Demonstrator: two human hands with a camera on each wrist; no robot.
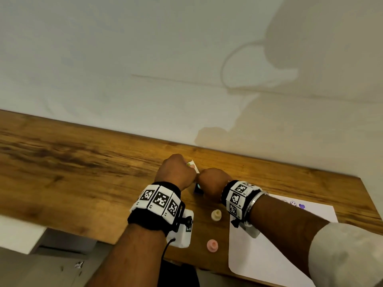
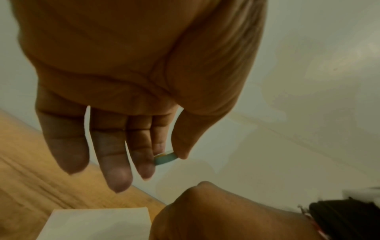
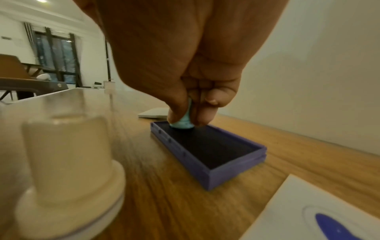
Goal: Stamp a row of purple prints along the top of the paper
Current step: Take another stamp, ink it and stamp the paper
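Your right hand pinches a small pale-blue stamp between thumb and fingertips, its face down on the dark pad of the purple ink pad. The stamp sits at the far left corner of the pad, at about 11 o'clock from the pad's middle in the right wrist view. The ink pad lies open and flat on the wooden table, with a flat white item just beyond it at 11 o'clock.

The paper lies at about 4 o'clock from the ink pad, near your right forearm. Along its top edge you can see a purple heart print and fainter round prints to its left; their detail is too small to read.

Your left hand is just beside the right, at its 10 o'clock. In the left wrist view its thumb and forefinger pinch a thin blue-green disc, and the other fingers hang straight and slightly apart. A small white card with coloured marks shows beyond its knuckles.

A cream stamp stands on the table at 6 o'clock from the ink pad, and a pink stamp stands further toward you on the same line, both apart from the paper's left edge.
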